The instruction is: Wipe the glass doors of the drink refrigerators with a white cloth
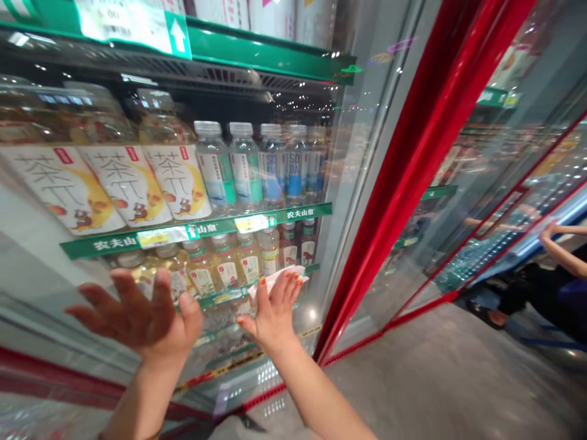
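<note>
**A:** Live from the shop floor: drinks fridge, glass door (55, 269) shut, red frame (415, 177) on the right.

**B:** Where's the cloth?

**A:** White cloth (255, 288), low on the glass, level w/ the lower bottle rows.

**B:** Who's got it?

**A:** R hand (273, 318), open, fingers (279, 299) slightly apart. Not clamped, just pressed to the glass, which looks like what keeps it up.

**B:** L hand?

**A:** L hand (140, 315), empty, fingers spread wide, near the R. Touching glass? Can't tell.

**B:** Behind the door?

**A:** Tea bottles (110, 183), soda bottles (275, 165), labels out to read thru the glass. Green shelf strip (302, 212) carries price tags (160, 236) under them.

**B:** Anyone else?

**A:** Another person's arm (562, 250), far right, well apart.
</note>
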A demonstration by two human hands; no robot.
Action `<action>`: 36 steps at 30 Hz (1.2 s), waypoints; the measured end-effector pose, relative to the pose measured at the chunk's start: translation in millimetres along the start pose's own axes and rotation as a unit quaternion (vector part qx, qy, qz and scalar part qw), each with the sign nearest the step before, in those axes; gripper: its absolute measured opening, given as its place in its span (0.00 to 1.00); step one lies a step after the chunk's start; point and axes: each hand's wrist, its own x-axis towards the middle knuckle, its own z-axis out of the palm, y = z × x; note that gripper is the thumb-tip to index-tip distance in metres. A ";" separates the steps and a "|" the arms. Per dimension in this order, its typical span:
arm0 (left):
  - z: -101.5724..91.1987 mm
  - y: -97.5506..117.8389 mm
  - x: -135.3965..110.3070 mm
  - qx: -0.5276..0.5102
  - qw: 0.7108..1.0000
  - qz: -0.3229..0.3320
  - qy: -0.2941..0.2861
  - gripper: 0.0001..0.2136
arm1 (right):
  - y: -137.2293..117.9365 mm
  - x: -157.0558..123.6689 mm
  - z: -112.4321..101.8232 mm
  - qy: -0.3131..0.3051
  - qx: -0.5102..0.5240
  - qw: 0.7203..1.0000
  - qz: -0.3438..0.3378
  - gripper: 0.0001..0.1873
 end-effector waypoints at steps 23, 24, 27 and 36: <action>5.0 5.3 4.2 0.006 0.999 0.020 0.042 0.42 | -2.7 93.7 -34.8 0.088 -0.003 0.996 0.008 0.45; 4.5 5.3 5.4 0.011 0.999 0.025 0.046 0.42 | -11.4 89.0 -32.6 0.072 -0.012 0.996 -0.048 0.45; 4.6 5.8 6.6 0.020 0.998 0.024 0.052 0.42 | -2.4 65.3 -35.8 0.043 -0.043 0.991 -0.116 0.44; 8.3 12.5 7.5 0.005 0.997 -0.001 0.077 0.40 | 1.2 146.1 -66.6 0.102 -0.012 0.992 -0.068 0.47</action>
